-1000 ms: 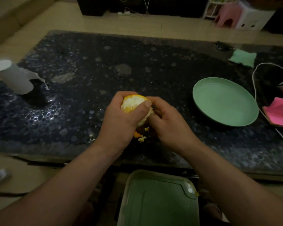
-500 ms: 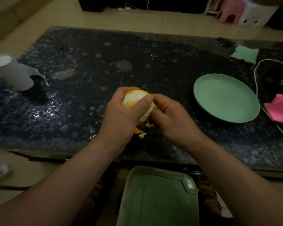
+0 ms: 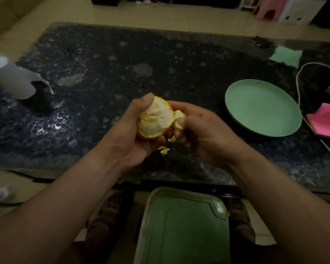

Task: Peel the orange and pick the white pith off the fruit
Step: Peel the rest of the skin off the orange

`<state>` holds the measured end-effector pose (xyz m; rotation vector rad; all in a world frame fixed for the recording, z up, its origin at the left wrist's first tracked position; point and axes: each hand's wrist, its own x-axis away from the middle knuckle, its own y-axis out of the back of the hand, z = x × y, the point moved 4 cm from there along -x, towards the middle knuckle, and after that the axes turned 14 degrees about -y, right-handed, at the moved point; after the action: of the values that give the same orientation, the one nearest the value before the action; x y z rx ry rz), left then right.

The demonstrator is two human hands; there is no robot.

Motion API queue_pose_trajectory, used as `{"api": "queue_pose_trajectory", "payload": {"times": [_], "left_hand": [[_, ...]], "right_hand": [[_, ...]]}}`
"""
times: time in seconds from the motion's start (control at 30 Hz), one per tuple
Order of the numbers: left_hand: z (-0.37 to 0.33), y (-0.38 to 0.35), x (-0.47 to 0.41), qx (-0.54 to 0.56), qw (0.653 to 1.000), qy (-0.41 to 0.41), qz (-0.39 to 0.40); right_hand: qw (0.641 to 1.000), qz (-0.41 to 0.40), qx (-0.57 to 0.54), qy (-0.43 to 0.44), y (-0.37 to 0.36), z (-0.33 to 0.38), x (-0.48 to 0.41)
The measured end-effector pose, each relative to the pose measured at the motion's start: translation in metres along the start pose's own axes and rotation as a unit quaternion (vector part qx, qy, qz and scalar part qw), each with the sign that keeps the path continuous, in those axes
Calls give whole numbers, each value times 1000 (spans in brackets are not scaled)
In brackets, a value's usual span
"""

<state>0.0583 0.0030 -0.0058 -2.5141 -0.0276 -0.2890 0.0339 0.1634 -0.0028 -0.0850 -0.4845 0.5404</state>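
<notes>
Left hand [image 3: 129, 130], right hand [image 3: 205, 133], both curled

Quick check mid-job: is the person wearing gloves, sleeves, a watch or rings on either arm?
No. The left hand and right hand are bare, with no gloves, and no rings show in this dim light. The left forearm and right forearm are uncovered to the frame's edge: no sleeve, watch or band in view.

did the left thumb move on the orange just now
Yes. The left thumb slid left, away from the plate, off the orange's pale face to its far rim.
</notes>
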Motion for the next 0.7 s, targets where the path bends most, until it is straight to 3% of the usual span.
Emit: {"api": "queue_pose_trajectory", "payload": {"times": [0.07, 0.13, 0.2, 0.3, 0.37, 0.43, 0.5, 0.57, 0.63, 0.7], "left_hand": [[1, -3, 5, 91, 994, 52, 6], [-1, -3, 5, 110, 992, 64, -6], [-1, 0, 2, 56, 996, 55, -31], [1, 3, -1, -19, 998, 42, -53], [1, 3, -2, -49, 997, 30, -60], [1, 4, -3, -77, 995, 12, -66], [-1, 5, -5, -114, 991, -13, -74], [-4, 6, -7, -156, 984, -31, -73], [-7, 5, -8, -202, 977, -40, -51], [-11, 3, -8, -262, 963, -60, -27]], "right_hand": [[992, 16, -118, -40, -2, -5, -5], [989, -15, -133, -69, 2, -13, -12], [992, -100, 43, -66, 10, -18, -17], [911, -221, 348, -21, 19, -16, -22], [862, -233, 449, -7, 19, -16, -25], [840, -228, 492, 3, 17, -17, -25], [857, -240, 456, 30, 16, -11, -21], [900, -237, 362, 50, 17, 0, -12], [940, -189, 280, 46, 15, 10, -4], [951, -155, 265, 41, 14, 14, 3]]}}
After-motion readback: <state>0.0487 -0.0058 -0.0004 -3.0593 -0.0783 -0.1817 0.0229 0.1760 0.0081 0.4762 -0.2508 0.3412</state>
